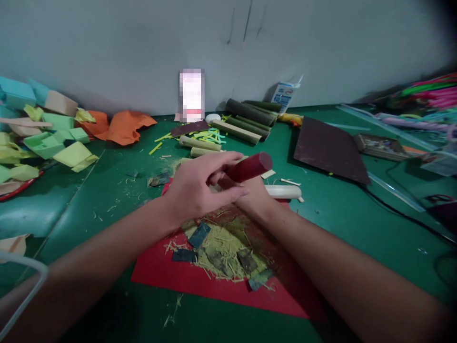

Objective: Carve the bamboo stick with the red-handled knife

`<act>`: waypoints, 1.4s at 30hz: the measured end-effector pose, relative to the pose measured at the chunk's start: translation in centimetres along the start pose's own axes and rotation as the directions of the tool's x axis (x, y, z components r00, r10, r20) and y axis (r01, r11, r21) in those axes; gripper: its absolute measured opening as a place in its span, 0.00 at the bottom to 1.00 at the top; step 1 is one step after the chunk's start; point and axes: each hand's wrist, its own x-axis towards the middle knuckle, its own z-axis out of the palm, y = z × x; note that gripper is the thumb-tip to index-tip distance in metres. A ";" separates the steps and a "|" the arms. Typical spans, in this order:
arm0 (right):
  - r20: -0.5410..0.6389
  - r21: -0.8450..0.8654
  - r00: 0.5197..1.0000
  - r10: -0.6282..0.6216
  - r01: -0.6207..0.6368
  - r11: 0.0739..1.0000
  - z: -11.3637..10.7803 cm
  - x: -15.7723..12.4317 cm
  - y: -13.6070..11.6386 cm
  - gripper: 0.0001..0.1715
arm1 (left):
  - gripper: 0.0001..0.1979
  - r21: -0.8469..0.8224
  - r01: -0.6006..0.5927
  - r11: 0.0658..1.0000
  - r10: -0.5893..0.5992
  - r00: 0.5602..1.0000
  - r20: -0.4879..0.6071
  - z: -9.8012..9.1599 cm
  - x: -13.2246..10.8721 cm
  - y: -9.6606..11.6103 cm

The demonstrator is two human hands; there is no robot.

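My left hand point(200, 188) and my right hand point(255, 200) meet over a red sheet point(160, 267) on the green table. Both close round a dark red cylinder point(252, 166) that points up to the right. The left fingers lie across its near end. The right hand sits under and behind it, mostly hidden by the left. A white stick point(285, 191) lies just behind the right hand. A heap of pale shavings and dark scraps point(221, 252) covers the red sheet below my wrists.
Green bamboo pieces point(246, 119) lie by the wall. A dark sheet point(330, 150) lies at right, a black cable point(400, 212) beyond it. Folded coloured paper point(53, 138) and orange paper point(123, 126) pile at left. A white packet point(285, 93) leans on the wall.
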 end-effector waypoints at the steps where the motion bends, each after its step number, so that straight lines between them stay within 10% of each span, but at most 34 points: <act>1: 0.028 -0.027 0.998 -0.058 0.059 0.998 0.0 -0.1 0.4 0.06 | 0.23 0.028 -0.027 0.999 0.027 1.000 0.016 0.0 0.1 0.2; 7: 0.030 -0.346 0.995 -0.090 0.095 0.933 -0.4 -0.6 -0.5 0.06 | 0.10 0.174 -0.112 0.978 0.120 0.992 -0.037 -0.4 0.1 0.8; 13: 0.017 -0.724 0.995 0.099 -0.056 0.687 -3.7 -0.1 -4.6 0.20 | 0.07 0.040 0.130 0.991 -0.108 0.930 -0.350 -1.3 -0.4 -0.7; 20: 0.351 -0.881 0.913 0.209 0.247 0.403 -4.6 -1.0 -2.9 0.12 | 0.05 -0.019 0.136 0.991 -0.135 0.946 -0.293 -0.2 -0.8 -1.9; 42: 0.262 -0.863 0.957 0.123 0.176 0.473 -2.1 -2.1 -1.8 0.18 | 0.07 0.066 0.075 0.995 -0.062 0.981 -0.182 -0.5 -1.7 -2.1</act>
